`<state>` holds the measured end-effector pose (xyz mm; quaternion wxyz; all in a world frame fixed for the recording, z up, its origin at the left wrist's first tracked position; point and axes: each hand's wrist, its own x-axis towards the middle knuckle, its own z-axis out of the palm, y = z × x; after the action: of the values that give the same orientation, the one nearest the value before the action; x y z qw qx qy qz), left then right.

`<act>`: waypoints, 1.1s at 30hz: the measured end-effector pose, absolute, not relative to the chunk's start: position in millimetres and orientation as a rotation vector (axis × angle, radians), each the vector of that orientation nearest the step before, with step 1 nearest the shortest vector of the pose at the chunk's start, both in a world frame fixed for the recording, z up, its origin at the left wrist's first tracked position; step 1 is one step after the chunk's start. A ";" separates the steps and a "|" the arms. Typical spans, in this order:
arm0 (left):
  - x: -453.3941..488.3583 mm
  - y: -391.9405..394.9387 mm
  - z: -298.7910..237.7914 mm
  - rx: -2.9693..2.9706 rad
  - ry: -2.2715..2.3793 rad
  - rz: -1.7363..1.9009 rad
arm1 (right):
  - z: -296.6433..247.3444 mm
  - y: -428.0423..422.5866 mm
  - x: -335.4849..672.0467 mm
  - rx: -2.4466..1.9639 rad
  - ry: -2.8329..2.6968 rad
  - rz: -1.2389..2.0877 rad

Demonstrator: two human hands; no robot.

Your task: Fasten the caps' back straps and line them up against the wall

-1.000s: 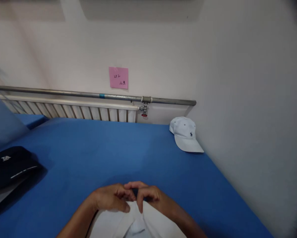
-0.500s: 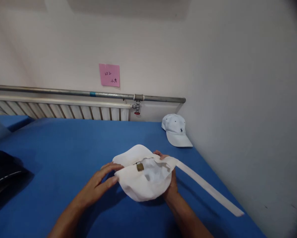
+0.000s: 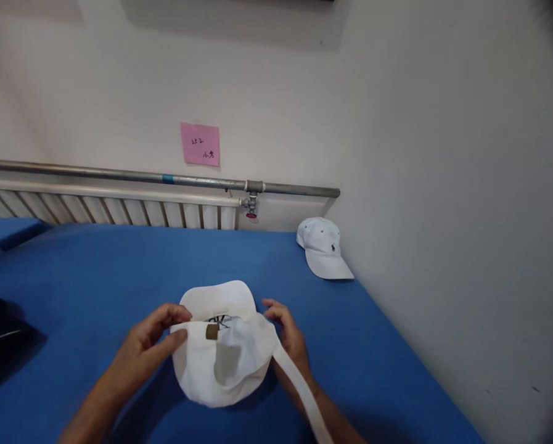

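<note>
A white baseball cap [image 3: 197, 370] is tilted low over the blue surface, its inside and back opening facing me. Its brim points away, and a brown tab sits beside the opening. My left hand [image 3: 151, 339] pinches the cap's left edge between thumb and fingers. Along the cap's right side lies my right hand [image 3: 290, 342], fingers stretched out past the edge; its thumb is hidden behind the cap. A loose white strap [image 3: 299, 385] runs from the cap's right edge down across my right forearm.
Another white cap [image 3: 322, 246] with a small dark emblem rests at the back right by the wall. Part of a dark item [image 3: 3, 336] shows at the left. Behind the blue surface [image 3: 132, 265] are a radiator [image 3: 105, 208] and a metal pipe [image 3: 294, 189].
The cap has moved left and toward me, and has turned so its inside shows more. The strap swung from pointing right to hanging down. My right hand's fingers have come off the cap's far edge.
</note>
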<state>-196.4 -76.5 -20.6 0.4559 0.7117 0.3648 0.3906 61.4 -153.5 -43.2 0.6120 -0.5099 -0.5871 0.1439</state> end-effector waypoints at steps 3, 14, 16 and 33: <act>-203.0 -70.9 -19.2 1.755 0.893 0.869 | -24.2 -172.0 64.7 -1.117 -1.684 -0.032; -209.3 -74.8 3.3 1.975 0.609 0.639 | -0.9 -217.3 27.7 -0.826 -2.151 0.074; -206.1 -78.6 4.8 1.927 0.627 0.625 | -1.6 -219.5 30.3 -0.973 -2.016 0.334; -187.1 -76.8 -11.0 1.405 0.685 0.552 | -0.3 -177.0 22.4 -1.305 -1.246 1.306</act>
<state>-187.1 -76.8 -11.0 0.6756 0.6248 0.3046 0.2456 22.4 -177.0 -0.3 0.4412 -0.5257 -0.5020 0.5263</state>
